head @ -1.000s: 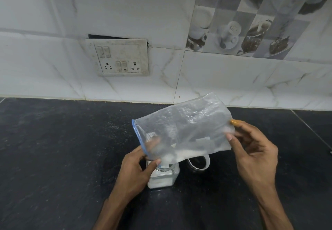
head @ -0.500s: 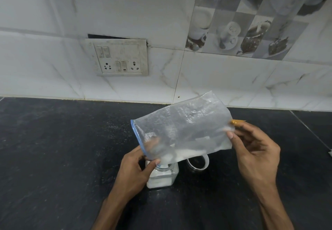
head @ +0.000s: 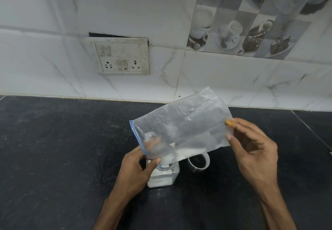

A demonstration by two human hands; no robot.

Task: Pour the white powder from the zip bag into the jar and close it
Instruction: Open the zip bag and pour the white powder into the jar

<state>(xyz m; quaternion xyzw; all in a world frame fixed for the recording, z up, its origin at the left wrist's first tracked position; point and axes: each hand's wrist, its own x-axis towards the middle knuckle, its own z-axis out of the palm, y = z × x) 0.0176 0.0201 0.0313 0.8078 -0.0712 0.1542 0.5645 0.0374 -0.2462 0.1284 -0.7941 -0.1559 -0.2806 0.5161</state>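
A clear zip bag point(head: 183, 125) with a blue zip edge is tilted, its open mouth down over a small square clear jar point(head: 163, 176) on the black counter. White powder point(head: 186, 153) lies along the bag's lower edge and in the jar's bottom. My left hand point(head: 138, 168) pinches the bag's mouth at the jar's opening. My right hand point(head: 251, 150) pinches the bag's raised bottom end. The jar's clear round lid point(head: 198, 162) lies on the counter just right of the jar.
The black stone counter point(head: 62, 158) spreads on all sides, dusted with specks of powder left of the bag. A white tiled wall with a switch and socket plate point(head: 122, 57) stands behind.
Hardly anything has moved. Both hands keep the bag tilted over the jar in the same place.
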